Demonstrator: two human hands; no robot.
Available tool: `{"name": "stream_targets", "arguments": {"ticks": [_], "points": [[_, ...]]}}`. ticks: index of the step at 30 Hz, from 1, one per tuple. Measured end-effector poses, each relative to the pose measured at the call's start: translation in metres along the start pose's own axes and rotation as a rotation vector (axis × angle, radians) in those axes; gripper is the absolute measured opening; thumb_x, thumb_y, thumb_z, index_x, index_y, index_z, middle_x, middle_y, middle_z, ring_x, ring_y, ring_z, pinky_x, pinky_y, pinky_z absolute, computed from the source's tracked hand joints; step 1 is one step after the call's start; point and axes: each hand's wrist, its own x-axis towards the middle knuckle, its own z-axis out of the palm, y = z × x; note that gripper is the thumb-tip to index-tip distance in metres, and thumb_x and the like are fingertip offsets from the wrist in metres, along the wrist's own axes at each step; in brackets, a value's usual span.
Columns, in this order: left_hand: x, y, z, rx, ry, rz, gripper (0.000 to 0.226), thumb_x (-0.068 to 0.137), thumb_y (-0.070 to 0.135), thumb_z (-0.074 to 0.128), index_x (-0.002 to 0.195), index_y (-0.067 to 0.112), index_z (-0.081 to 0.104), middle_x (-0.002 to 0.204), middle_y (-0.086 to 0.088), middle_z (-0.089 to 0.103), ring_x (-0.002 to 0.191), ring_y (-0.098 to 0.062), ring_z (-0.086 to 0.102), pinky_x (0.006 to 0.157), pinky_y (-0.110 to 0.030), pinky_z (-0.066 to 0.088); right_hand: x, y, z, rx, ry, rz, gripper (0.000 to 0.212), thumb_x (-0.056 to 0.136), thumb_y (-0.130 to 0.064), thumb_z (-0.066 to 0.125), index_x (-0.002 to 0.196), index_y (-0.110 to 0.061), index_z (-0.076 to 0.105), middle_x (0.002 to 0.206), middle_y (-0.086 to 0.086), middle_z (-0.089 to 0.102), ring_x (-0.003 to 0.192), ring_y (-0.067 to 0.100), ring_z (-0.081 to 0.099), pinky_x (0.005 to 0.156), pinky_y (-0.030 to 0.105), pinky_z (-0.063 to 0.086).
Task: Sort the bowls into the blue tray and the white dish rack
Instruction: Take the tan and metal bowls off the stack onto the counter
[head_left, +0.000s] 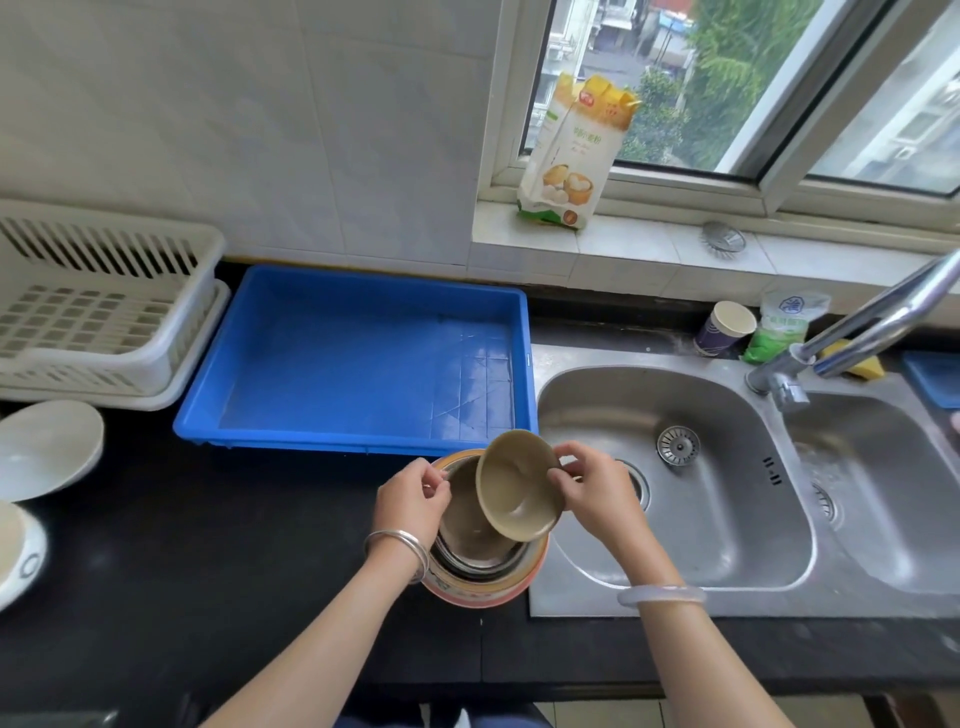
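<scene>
At nine o'clock in the view we see the white dish rack (104, 332) on the dark counter (208, 571), with a white bowl (47, 452) at the rack's seven o'clock, near the left edge. Just beside the rack, at its three o'clock, lies the blue tray (363, 364). At the tray's six o'clock stands a stack of bowls (483, 571); the left hand (410, 499) pinches the stack's rim at nine o'clock. Over the stack we find a tan bowl (517, 486), tilted with its hollow toward us. The right hand (597, 493) pinches this bowl's rim at three o'clock. The steel sink (675, 519) lies at the stack's three o'clock.
</scene>
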Motion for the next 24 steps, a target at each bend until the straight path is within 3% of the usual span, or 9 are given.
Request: {"name": "stream_targets", "arguments": {"ticks": [2,5,8,10,15,24], "points": [[0.002,0.000,-0.006,-0.024,0.014,-0.011,0.018,0.085,0.016,0.059,0.068,0.015,0.054,0.074,0.006,0.062,0.073,-0.012,0.059,0.057,-0.018,0.043,0.000,-0.005,-0.007,0.057,0.007,-0.007,0.019,0.085,-0.012,0.064,0.084,-0.031,0.063,0.072,-0.003,0.070,0.053,0.008,0.065,0.054,0.017,0.050],[0.007,-0.001,-0.016,-0.100,0.022,-0.057,0.014,0.085,0.016,0.059,0.073,0.009,0.058,0.076,-0.001,0.065,0.077,-0.020,0.063,0.070,-0.035,0.055,0.000,-0.016,-0.013,0.140,0.005,-0.010,0.023,0.084,-0.013,0.064,0.080,-0.035,0.062,0.065,-0.008,0.070,0.045,0.002,0.063,0.045,0.006,0.042],[0.011,-0.006,-0.032,-0.198,0.048,-0.117,0.012,0.084,0.016,0.060,0.074,0.010,0.058,0.078,-0.006,0.066,0.080,-0.025,0.065,0.079,-0.045,0.056,0.003,-0.028,-0.014,0.261,-0.038,0.000,0.023,0.083,-0.010,0.063,0.080,-0.033,0.065,0.062,-0.009,0.072,0.051,0.006,0.066,0.055,0.022,0.055],[0.012,-0.012,-0.046,-0.257,0.092,-0.153,0.013,0.084,0.015,0.060,0.072,0.011,0.057,0.080,-0.009,0.067,0.079,-0.027,0.066,0.077,-0.045,0.057,0.007,-0.038,-0.011,0.337,-0.054,0.006,0.024,0.083,-0.007,0.062,0.080,-0.030,0.067,0.065,-0.006,0.073,0.053,0.007,0.066,0.055,0.026,0.056],[0.009,-0.037,-0.083,-0.374,0.267,-0.236,0.016,0.082,0.009,0.060,0.068,0.008,0.054,0.086,-0.014,0.067,0.080,-0.029,0.066,0.070,-0.038,0.059,0.018,-0.068,0.014,0.385,-0.123,-0.013,0.021,0.084,-0.008,0.063,0.082,-0.029,0.065,0.080,0.004,0.072,0.061,0.010,0.069,0.053,0.021,0.055],[-0.019,-0.122,-0.146,-0.516,0.535,-0.439,0.019,0.083,0.004,0.059,0.065,0.006,0.053,0.072,-0.016,0.058,0.071,-0.028,0.062,0.069,-0.037,0.057,0.033,-0.128,0.125,0.365,-0.365,-0.010,0.020,0.086,-0.003,0.057,0.081,-0.022,0.059,0.084,0.009,0.067,0.067,0.017,0.066,0.061,0.028,0.058]]}}
